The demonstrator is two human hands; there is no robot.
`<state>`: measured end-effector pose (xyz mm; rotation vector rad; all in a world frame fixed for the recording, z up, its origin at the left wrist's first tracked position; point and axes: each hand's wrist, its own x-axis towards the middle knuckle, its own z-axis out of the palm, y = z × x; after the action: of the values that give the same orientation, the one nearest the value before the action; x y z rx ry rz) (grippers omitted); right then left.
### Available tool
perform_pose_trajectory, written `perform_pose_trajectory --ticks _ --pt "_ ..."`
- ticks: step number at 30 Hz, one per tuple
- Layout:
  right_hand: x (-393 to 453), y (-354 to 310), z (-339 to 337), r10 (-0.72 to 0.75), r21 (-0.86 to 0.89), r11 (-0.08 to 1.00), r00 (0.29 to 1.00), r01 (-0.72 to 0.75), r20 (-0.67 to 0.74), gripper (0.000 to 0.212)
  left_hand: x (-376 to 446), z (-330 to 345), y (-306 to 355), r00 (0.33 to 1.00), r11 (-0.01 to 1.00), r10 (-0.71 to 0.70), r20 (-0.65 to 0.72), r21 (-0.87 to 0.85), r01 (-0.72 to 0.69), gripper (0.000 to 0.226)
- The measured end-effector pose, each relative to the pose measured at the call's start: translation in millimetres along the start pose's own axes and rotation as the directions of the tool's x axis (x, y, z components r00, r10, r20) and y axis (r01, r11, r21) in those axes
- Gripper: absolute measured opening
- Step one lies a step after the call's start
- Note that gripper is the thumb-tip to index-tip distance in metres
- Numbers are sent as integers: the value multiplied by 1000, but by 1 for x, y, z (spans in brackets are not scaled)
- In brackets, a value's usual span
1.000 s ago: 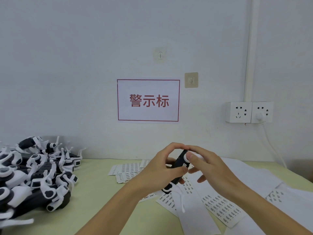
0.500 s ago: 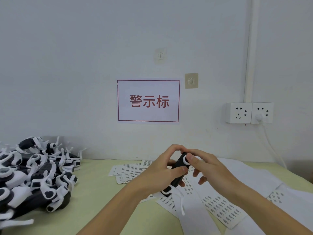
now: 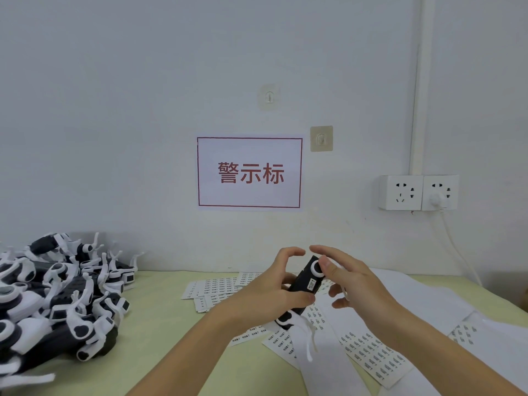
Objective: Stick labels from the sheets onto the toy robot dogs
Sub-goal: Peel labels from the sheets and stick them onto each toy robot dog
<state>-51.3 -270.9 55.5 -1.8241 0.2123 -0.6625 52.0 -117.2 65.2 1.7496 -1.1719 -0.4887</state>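
Black-and-white toy robot dog [image 3: 307, 284] sits tilted above the surface [image 3: 160, 310], my left hand [image 3: 274, 292] curled round its body so the label [image 3: 312, 284] faces me; right hand [image 3: 351, 284] fingers loose, thumb touching its white ring, holding nothing. Label sheets [image 3: 371, 355] lie below.

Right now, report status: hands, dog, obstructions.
Left hand grips black-and-white toy robot dog. Right hand fingers touch its white ring end. Small label on body. Nothing in the way.
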Motion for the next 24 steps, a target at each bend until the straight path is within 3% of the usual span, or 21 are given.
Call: perform_pose_trajectory --ticks 4,8,12,19,24 --pt "1 0 -2 1 22 1000 998 0 -70 18 4 -5 -5 992 995 -95 -83 19 97 46" --pt "2 -1 -3 29 75 997 989 -19 -142 18 4 -8 -6 985 984 -169 -30 -56 167 42" --pt "1 -4 -3 49 138 990 987 -27 -155 19 4 -10 -11 994 992 -85 -72 -104 77 35" --pt "2 -6 -10 37 259 966 996 -16 -76 16 9 -11 -12 950 932 -28 -311 -351 -87 65" --pt "2 -4 -10 7 240 971 998 8 -61 22 9 -12 -14 916 904 13 -401 -387 -182 64"
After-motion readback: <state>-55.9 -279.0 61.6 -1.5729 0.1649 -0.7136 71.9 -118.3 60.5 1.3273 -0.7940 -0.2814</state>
